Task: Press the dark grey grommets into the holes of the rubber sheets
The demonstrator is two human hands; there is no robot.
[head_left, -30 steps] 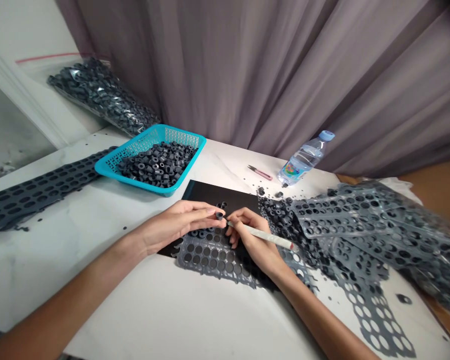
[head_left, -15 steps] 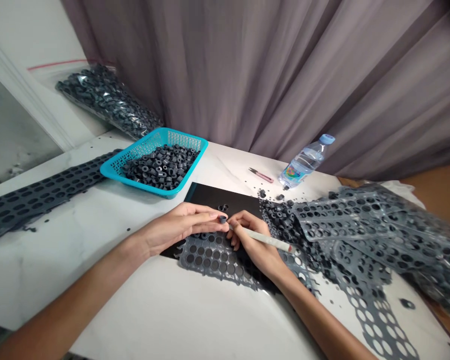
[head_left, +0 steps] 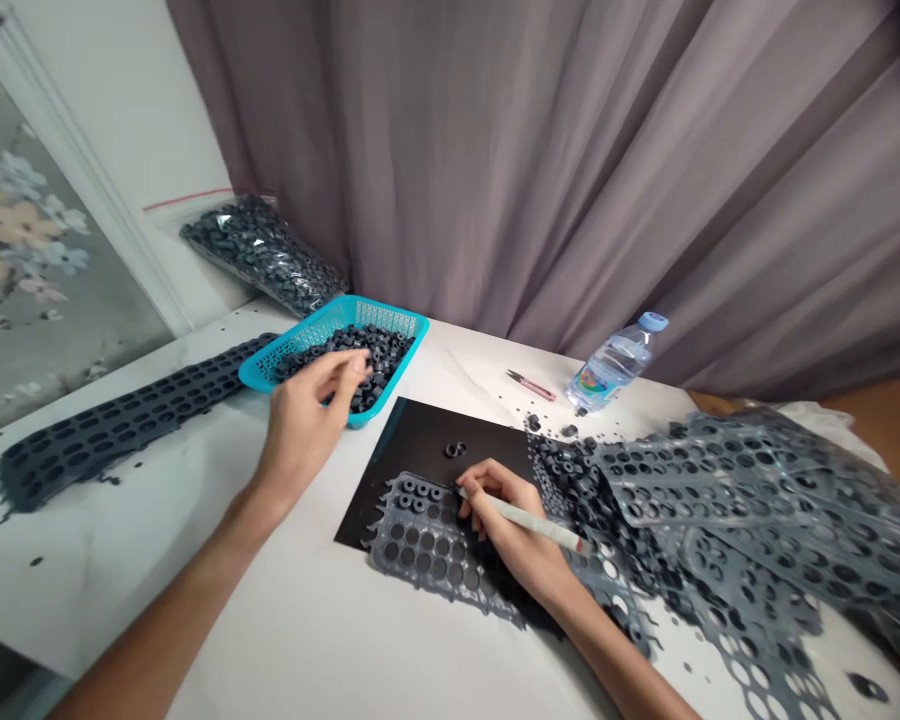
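My left hand (head_left: 311, 410) hangs over the front edge of the turquoise basket (head_left: 259, 377), its thumb and fingertips pinched together. Whether a part sits between them is too blurred to make out. Inside the basket lie many small dark rubber rings (head_left: 379, 350). My right hand (head_left: 506, 510) is closed round a white pen-shaped tool (head_left: 540, 524) with a red end; its tip points left. Under that hand is a perforated grey rubber sheet (head_left: 420, 560), with several rings (head_left: 420, 490) in its upper left holes. Two loose rings (head_left: 456, 450) rest on the black mat (head_left: 420, 430).
A heap of rings (head_left: 577, 475) and punched sheets (head_left: 705, 480) covers the right side. Small scissors (head_left: 531, 385) and a water bottle (head_left: 611, 362) stand behind. Another dark sheet (head_left: 120, 425) and a filled bag (head_left: 270, 255) are at left.
My left hand has moved from beside the right hand, where it held a small ring, leftward to over the basket. The right hand keeps the tool above the sheet. The view has shifted.
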